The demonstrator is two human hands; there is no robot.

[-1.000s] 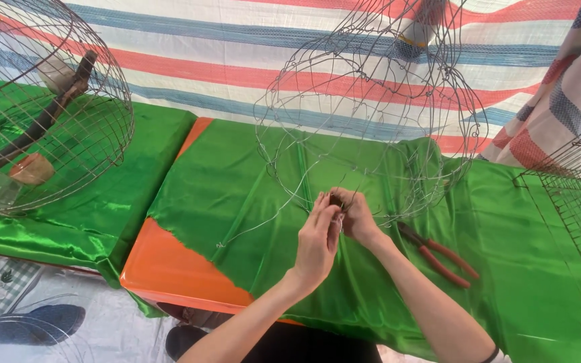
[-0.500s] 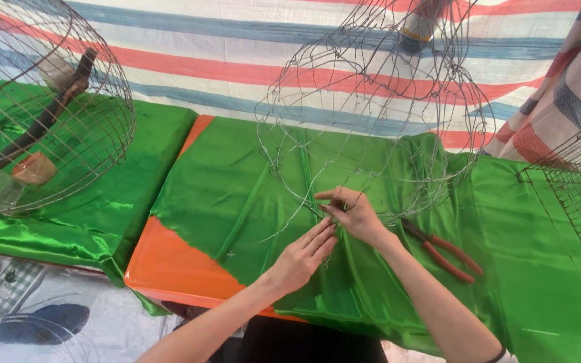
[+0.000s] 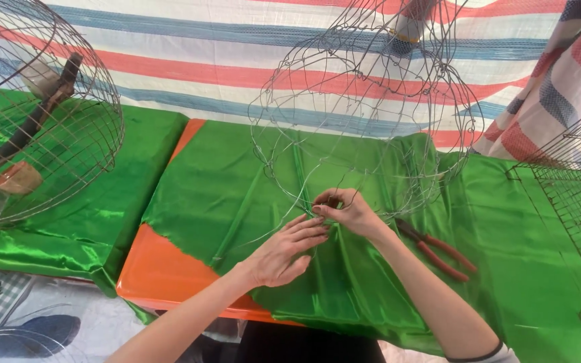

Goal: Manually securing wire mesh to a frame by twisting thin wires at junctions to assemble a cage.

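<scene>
- Here, a thin wire strand is pinched by the right hand (image 3: 350, 212) fingers at the wire frame (image 3: 364, 128) base, on the green-clothed worktop (image 3: 237, 195).
- The left hand (image 3: 284, 250) fingers are spread — resting beside it.
- Likely light, springy, easily bent — best held near the joint.

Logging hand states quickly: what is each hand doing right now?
Left hand: open, fingers flat by the wire.
Right hand: pinched shut on the wire frame.

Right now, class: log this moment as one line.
left hand: flat by wire | right hand: pinching wire of wire frame | pliers: on green cloth
</scene>
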